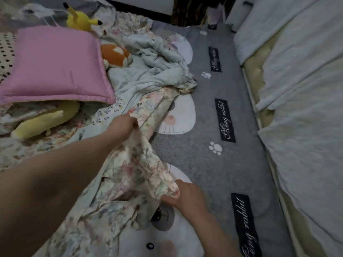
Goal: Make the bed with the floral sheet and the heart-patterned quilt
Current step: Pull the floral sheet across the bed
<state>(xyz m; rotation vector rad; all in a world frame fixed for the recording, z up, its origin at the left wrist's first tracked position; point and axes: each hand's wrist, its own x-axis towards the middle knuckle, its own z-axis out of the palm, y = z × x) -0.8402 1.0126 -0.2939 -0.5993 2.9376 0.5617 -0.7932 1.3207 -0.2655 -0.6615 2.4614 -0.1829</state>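
1. Hands grip one cloth: the left hand point(123, 125), reaching in from the near left, has its fingers curled round a bunched fold of the floral sheet point(133, 164) and holds it up off the bed.
2. The right hand point(187, 195), nearer and to the right, pinches a lower edge of the same sheet between thumb and curled fingers.
3. The floral sheet hangs slack and crumpled between the two hands. More of it trails away to the near left and up toward the far side.
4. Under it lies a grey bed cover point(204, 127) printed with white rabbit faces, paw prints and dark lettered labels.
5. A pale blue blanket point(157, 62) sits rumpled in a heap at the far end of the floral sheet.
6. A strip of light fabric with small dark motifs point(108, 112) shows just left of the left hand; whether the motifs are hearts cannot be told.
7. A pink pillow point(55, 65) lies at the left, partly over a long yellow plush point(46, 121), with a spotted pillow point(5, 52) at the far-left edge.
8. An orange plush point(115, 54) touches the pink pillow's right side, and a Pikachu plush point(79, 19) sits beyond it.
9. Pale bedding point(306, 89) over a beige-edged mattress runs along the right.
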